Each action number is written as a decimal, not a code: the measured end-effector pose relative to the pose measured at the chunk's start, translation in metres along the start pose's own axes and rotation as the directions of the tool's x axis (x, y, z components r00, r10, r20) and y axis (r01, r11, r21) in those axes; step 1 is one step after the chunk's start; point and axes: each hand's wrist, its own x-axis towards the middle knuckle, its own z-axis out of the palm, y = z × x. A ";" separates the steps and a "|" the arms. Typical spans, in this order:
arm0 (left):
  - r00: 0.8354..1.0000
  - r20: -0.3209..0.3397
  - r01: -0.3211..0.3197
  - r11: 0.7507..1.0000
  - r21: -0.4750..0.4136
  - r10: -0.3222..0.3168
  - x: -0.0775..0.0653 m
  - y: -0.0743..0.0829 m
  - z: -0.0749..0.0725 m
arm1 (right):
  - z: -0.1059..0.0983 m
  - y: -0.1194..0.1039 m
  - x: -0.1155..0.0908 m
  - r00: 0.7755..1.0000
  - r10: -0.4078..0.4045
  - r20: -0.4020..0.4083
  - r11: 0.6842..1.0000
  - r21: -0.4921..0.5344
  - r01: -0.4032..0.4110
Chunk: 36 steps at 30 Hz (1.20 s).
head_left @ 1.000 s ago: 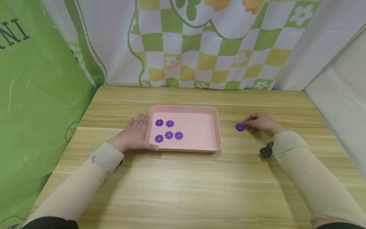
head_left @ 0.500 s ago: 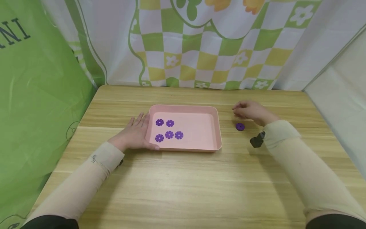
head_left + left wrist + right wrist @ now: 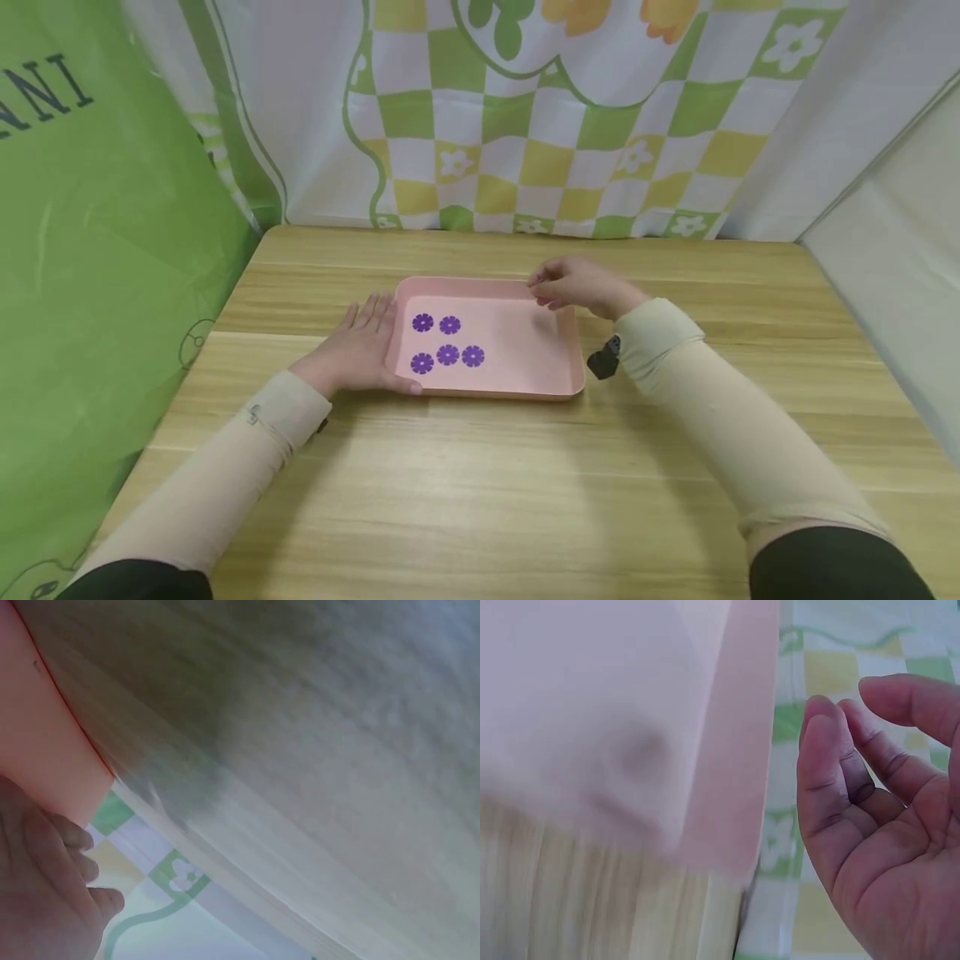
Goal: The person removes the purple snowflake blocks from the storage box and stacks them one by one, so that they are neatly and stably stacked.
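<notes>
And now to the left hand point(image 3: 352, 354), laid against the left end of the pink tray point(image 3: 525, 362), with fingers straight and spread along the outer wall and with the thumb near the front left corner; touching only, not gripping; over to the right hand point(image 3: 585, 285), poised at the back right corner of the tray, with fingers loosely curled and with the thumb clear of the fingertips in the right wrist view, so released; down in the tray, count five purple discs point(image 3: 443, 355), notched all round and lying flat in the left part; two towards the back, three towards the front; underneath, see a pale wooden table point(image 3: 480, 483); behind, catch a checked cloth point(image 3: 517, 167) in green, yellow and white; off to the left, spot a green sheet point(image 3: 112, 233); on both forearms, note beige sleeves point(image 3: 750, 450), with a black device point(image 3: 604, 360) beside the right cuff.
</notes>
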 end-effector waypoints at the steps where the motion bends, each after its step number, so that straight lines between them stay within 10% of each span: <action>1: 1.000 -0.003 0.000 1.000 0.007 0.000 0.000 0.000 0.000 | 0.005 -0.003 0.003 1.000 -0.003 0.015 1.000 -0.006 0.003; 15: 1.000 -0.023 0.010 0.998 0.055 -0.009 -0.005 0.003 -0.004 | 0.063 -0.032 0.037 0.982 0.004 0.187 0.973 -0.229 0.040; 28: 0.999 -0.031 0.008 0.999 0.051 -0.006 -0.008 0.005 -0.003 | 0.092 -0.037 0.054 0.981 -0.029 0.190 0.828 -0.546 0.130; 36: 1.000 -0.028 0.007 0.999 0.047 -0.006 -0.007 0.004 -0.002 | 0.098 -0.042 0.053 0.982 -0.006 0.191 0.821 -0.559 0.114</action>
